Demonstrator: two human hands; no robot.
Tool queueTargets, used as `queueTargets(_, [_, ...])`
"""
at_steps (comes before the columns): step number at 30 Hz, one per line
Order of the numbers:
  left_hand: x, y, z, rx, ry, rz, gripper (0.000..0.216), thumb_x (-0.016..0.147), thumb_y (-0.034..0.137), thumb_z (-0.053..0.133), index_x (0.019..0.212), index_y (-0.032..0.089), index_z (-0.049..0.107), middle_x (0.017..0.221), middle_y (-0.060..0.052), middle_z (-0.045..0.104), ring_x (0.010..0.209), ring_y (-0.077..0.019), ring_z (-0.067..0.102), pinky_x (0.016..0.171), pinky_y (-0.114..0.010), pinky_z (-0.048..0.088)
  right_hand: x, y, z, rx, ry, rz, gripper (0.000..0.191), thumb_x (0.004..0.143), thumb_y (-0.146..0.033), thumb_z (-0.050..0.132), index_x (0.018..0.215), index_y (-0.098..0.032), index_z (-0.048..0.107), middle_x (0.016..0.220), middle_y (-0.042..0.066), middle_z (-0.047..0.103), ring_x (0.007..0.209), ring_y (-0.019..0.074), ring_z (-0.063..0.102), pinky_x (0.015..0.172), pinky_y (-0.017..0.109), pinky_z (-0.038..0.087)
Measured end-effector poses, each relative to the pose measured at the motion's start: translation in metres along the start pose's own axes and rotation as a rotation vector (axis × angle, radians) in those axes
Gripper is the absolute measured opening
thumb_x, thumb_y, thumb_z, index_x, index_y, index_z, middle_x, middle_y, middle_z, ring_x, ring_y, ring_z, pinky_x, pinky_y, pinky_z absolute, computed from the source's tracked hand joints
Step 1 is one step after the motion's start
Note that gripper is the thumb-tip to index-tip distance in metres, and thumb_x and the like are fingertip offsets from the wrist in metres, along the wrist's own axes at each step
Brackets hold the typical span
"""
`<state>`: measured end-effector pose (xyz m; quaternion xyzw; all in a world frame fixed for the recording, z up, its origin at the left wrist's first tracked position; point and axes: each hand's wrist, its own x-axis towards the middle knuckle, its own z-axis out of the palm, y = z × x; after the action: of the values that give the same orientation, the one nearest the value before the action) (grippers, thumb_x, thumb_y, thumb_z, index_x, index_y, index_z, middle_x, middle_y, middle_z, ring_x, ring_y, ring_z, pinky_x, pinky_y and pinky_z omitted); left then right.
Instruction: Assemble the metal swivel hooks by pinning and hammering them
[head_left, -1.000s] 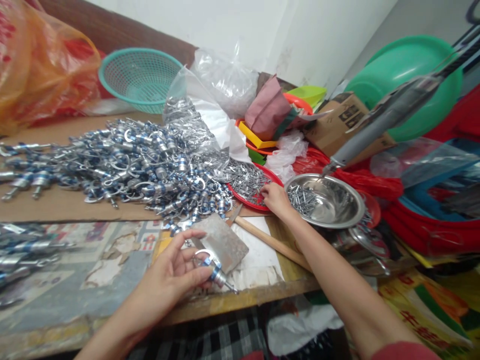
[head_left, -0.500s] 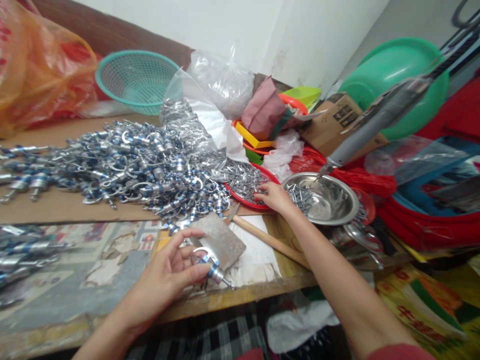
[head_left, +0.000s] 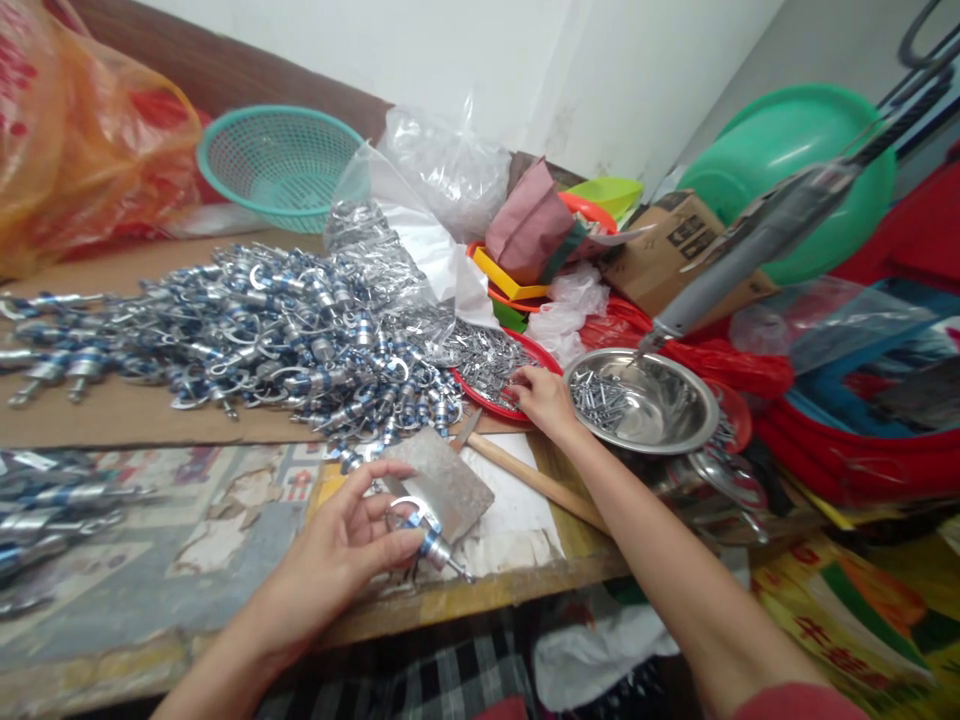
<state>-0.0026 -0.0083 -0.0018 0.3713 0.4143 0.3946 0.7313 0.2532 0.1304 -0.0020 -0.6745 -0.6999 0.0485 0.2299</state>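
My left hand (head_left: 337,555) holds a small metal clamp with a blue band and a screw (head_left: 424,535) near the table's front edge, thumb and fingers pinched on it. My right hand (head_left: 544,400) reaches into the red tray (head_left: 491,408) of small shiny metal pieces, fingers curled on the pieces; what they grip is hidden. A big heap of the same blue-and-silver clamps (head_left: 255,325) lies on brown cardboard behind my left hand.
A steel bowl (head_left: 660,400) with screws stands right of the red tray. A grey metal plate (head_left: 442,480) and a wooden handle (head_left: 540,485) lie between my hands. A teal basket (head_left: 281,165), plastic bags, a cardboard box (head_left: 675,250) and a hanging power screwdriver (head_left: 750,250) crowd the back and right.
My right hand shifted slightly within the red tray. My left hand keeps the clamp in the same spot.
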Motion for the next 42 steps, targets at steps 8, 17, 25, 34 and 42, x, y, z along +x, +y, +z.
queueTargets(8, [0.002,0.0,-0.004,0.006,-0.051,-0.016,0.052,0.066,0.023,0.073,0.11,0.024,0.045,0.08,-0.001,0.065,0.075,-0.0198,0.064,0.07,-0.031,0.047,-0.074,-0.075,-0.019,0.56,-0.16,-0.127,0.012,0.076,-0.023,0.064,0.085,-0.019,0.071,0.079,0.001,0.072,0.071,0.013,0.066,0.065,0.024,0.051])
queueTargets(17, [0.004,-0.006,-0.009,0.006,-0.092,-0.001,0.052,0.07,0.023,0.072,0.112,0.025,0.041,0.08,0.001,0.061,0.075,-0.0178,0.062,0.068,-0.029,0.046,-0.12,-0.088,-0.02,0.534,-0.147,-0.429,0.016,0.08,-0.01,0.057,0.084,-0.016,0.071,0.075,0.005,0.07,0.07,0.0146,0.063,0.065,0.024,0.049])
queueTargets(25, [0.002,-0.002,-0.006,-0.013,-0.083,-0.007,0.053,0.068,0.022,0.073,0.11,0.023,0.042,0.079,0.001,0.061,0.075,-0.0164,0.06,0.07,-0.028,0.045,-0.125,-0.095,-0.032,0.276,-0.238,-0.599,0.018,0.082,-0.008,0.05,0.079,-0.015,0.067,0.072,0.006,0.065,0.069,0.0171,0.058,0.065,0.027,0.046])
queueTargets(34, [0.004,-0.005,-0.007,-0.021,-0.072,-0.007,0.054,0.066,0.022,0.074,0.111,0.024,0.044,0.079,0.001,0.062,0.075,-0.0178,0.062,0.069,-0.029,0.046,-0.116,-0.101,-0.028,0.436,-0.394,-0.4,0.012,0.08,-0.011,0.057,0.081,-0.016,0.068,0.074,0.002,0.068,0.067,0.0129,0.06,0.063,0.022,0.045])
queueTargets(42, [0.005,-0.007,-0.008,0.007,-0.079,0.003,0.054,0.069,0.024,0.072,0.113,0.024,0.041,0.076,0.003,0.061,0.068,-0.015,0.06,0.062,-0.025,0.045,-0.106,-0.093,-0.039,0.385,-0.429,-0.531,0.015,0.078,-0.007,0.059,0.079,-0.015,0.071,0.075,0.004,0.066,0.074,0.0139,0.059,0.068,0.024,0.046])
